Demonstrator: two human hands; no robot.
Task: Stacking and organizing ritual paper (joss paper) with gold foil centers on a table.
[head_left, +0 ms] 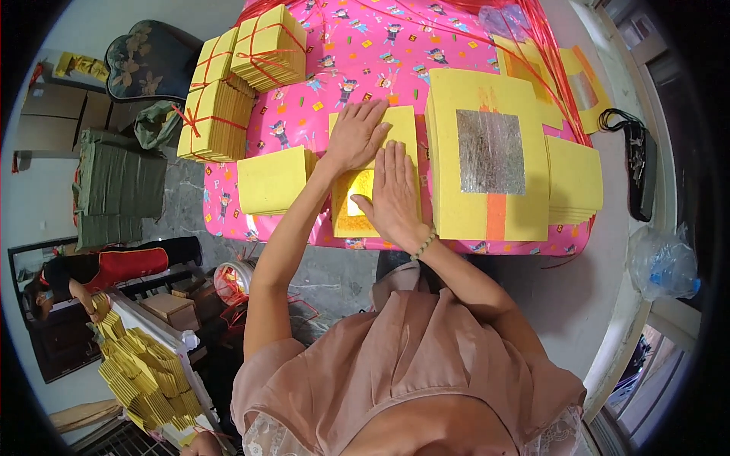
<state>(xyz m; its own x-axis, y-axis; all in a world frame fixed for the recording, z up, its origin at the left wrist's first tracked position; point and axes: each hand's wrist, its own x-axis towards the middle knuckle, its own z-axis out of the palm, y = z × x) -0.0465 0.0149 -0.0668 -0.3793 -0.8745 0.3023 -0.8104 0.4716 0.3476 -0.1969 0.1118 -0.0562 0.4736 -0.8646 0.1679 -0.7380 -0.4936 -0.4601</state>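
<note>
On the pink patterned tablecloth (pixel 334 61), a yellow paper sheet (pixel 401 120) lies in front of me. A gold foil patch with orange edging shows on its near part. My left hand (pixel 357 135) rests flat on the plain far part, fingers stretched out. Nearer to me, my right hand (pixel 395 190) also lies flat, its fingers straight and its thumb over the gold foil. Neither hand grips anything. To the right stands a thick stack of yellow paper (pixel 449 197), topped by a silver foil square and an orange stripe. A smaller folded yellow stack (pixel 270 182) sits beside my left forearm.
Yellow bundles (pixel 266 47) tied with red string stand at the far left. Another folded stack (pixel 576 178) is at the right edge, below hanging red strings (pixel 549 68). A chair (pixel 144 64) is beyond the table. Lower left, another person's hand (pixel 99 308) touches yellow paper bundles (pixel 144 365).
</note>
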